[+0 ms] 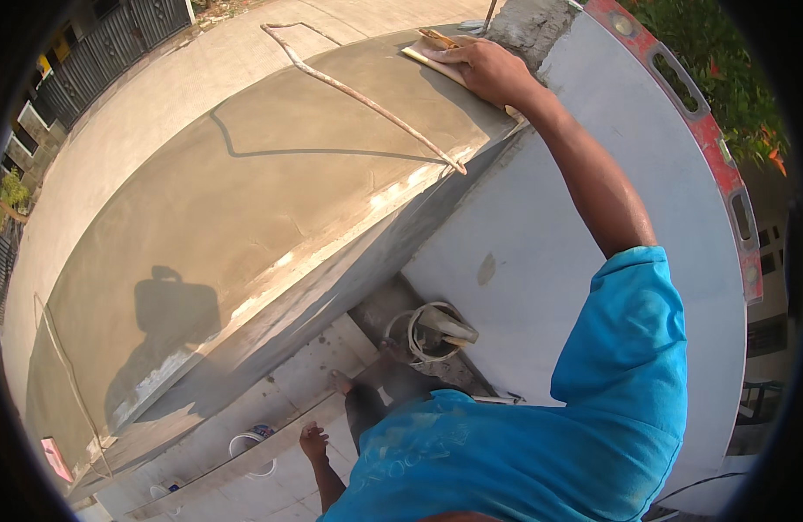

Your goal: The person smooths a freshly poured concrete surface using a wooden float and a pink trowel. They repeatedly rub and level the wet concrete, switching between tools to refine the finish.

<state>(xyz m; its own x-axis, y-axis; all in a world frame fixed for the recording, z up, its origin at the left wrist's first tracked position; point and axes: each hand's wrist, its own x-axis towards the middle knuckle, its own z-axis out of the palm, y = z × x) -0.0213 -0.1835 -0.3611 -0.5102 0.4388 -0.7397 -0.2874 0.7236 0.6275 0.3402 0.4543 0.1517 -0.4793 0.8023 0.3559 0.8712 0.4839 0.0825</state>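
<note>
At the top, my right hand (475,65) grips a pale, flat float (427,59) on the far right end of the grey-brown plastered ledge top (201,209), beside a rough cement block (527,26). A bent, rusty rod (366,104) lies across the ledge just left of that hand, casting a shadow. My left hand (314,439) hangs low beside my leg, fingers loosely bent and apart, with nothing visible in it.
A bucket (432,344) with tools stands in the corner below, by the white wall (628,148). A red level (706,130) rests along that wall's top. A small pail (245,444) sits lower left. A second rod (66,365) lies at the ledge's left end, near a pink object (56,457).
</note>
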